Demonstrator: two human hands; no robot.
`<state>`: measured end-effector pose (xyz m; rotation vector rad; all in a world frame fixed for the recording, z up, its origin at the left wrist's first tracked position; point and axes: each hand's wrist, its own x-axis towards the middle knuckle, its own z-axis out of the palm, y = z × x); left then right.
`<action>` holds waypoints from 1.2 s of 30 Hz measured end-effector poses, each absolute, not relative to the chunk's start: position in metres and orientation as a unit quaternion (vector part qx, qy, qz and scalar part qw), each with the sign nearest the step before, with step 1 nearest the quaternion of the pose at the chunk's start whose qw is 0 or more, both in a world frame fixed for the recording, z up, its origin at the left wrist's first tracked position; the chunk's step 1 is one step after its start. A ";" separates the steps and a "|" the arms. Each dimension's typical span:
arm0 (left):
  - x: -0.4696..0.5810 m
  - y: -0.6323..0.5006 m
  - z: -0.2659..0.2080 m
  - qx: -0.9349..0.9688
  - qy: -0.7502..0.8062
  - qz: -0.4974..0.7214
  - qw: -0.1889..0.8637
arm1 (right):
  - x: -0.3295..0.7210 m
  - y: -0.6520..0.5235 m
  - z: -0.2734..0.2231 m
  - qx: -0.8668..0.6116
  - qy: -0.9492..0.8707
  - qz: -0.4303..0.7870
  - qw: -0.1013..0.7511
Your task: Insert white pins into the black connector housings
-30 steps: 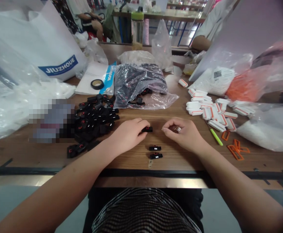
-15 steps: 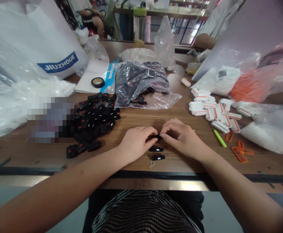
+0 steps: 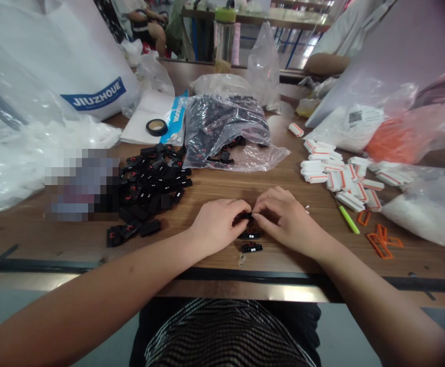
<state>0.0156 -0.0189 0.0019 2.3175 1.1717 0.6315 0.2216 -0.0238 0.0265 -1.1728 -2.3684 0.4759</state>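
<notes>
My left hand (image 3: 219, 224) is closed, thumb and forefinger pinching a small black plastic connector (image 3: 246, 216) just above the table. My right hand (image 3: 283, 218) is closed too, its thumb and fingertips pinched together at the right end of that connector. Whatever those right fingertips hold is too small to make out. Below the hands lie two more black connectors, an upper one (image 3: 251, 235) and a lower one (image 3: 252, 247), each with a pair of white dots on its near face. Tiny white bits (image 3: 307, 208) lie right of my right hand.
A heap of black connectors (image 3: 157, 178) lies left, beside a clear bag of black parts (image 3: 226, 127). White orange-edged pieces (image 3: 333, 171), a green stick (image 3: 349, 220) and orange frames (image 3: 380, 245) are right. Black tape (image 3: 157, 127) rests on papers. People sit beyond the table.
The view has shifted slightly, so the table items appear a little further right. Both hands stay at the same connector, with barely any finger movement.
</notes>
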 end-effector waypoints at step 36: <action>0.012 -0.015 0.007 0.819 0.456 0.212 0.275 | 0.319 -0.024 0.029 -0.739 -0.667 0.078 0.058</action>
